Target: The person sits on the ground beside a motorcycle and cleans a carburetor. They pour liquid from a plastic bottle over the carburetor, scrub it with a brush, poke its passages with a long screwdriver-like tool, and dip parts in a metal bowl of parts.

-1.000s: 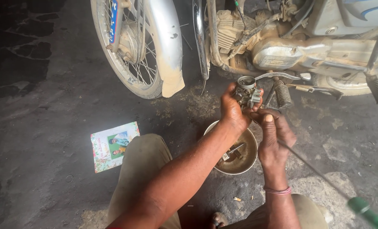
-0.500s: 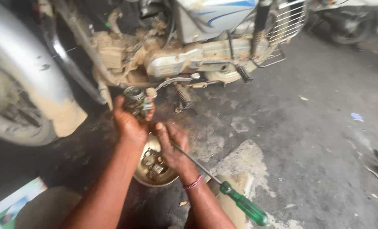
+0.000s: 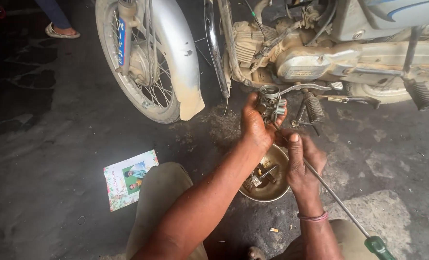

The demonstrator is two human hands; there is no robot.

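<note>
Since half a second ago the view has swung back to the left, so the front wheel (image 3: 144,58) and its silver mudguard (image 3: 178,58) fill the upper left again, while both hands sit at the same work near the middle. Nearest, at the bottom right corner, shows the green handle of a long screwdriver (image 3: 342,204), whose thin shaft runs up and left through the right hand (image 3: 303,163); that hand is closed around the shaft, thumb laid along it, with a thin band on the wrist. Just left of it a round metal bowl (image 3: 278,190) sits on the dark concrete floor (image 3: 55,144), holding small metal parts, partly hidden by the left forearm. On the floor to the left, beside the person's knee, lies a small printed card (image 3: 127,180) with a floral border. Above the bowl, the left hand (image 3: 253,127) is clamped around a grey metal carburettor (image 3: 270,103), held upright with its round opening on top, and the screwdriver's tip meets its lower side. Behind it stands the motorcycle engine (image 3: 315,60), dusty, with a footpeg (image 3: 421,96) to the right. At the far top left, another person's sandalled foot (image 3: 60,31) rests on the floor.
</note>
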